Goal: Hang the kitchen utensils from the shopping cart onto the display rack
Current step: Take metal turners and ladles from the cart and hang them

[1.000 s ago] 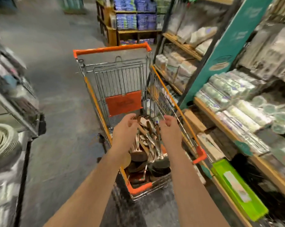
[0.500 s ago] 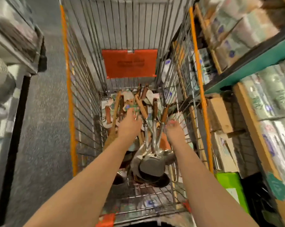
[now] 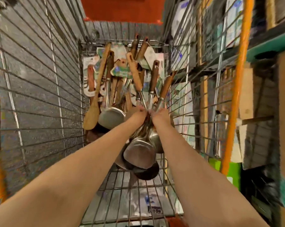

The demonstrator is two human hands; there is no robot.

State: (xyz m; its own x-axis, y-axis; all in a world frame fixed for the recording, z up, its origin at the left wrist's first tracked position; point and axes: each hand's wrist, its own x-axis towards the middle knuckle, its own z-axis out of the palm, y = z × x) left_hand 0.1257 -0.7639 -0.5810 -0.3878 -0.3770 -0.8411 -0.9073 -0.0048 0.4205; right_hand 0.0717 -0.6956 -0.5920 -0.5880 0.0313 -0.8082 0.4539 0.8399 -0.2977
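Reaching deep into the orange-rimmed wire shopping cart [image 3: 184, 99], you have brought both hands together since a moment ago; gathering has begun, nothing hung yet. Your left hand [image 3: 138, 114] and right hand [image 3: 160, 115] curl fingers round the steel ladles with wooden handles [image 3: 152, 97]; farther left lies a wooden spoon [image 3: 96, 102].

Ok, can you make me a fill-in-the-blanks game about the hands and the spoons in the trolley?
1. Both hands, left hand and right hand, reach into the wire shopping ____.
2. The steel ladles have brown ____ handles.
3. The all-wooden spoon lies on the ____ side.
4. The cart's rim is coloured ____.

Missing words: cart, wooden, left, orange
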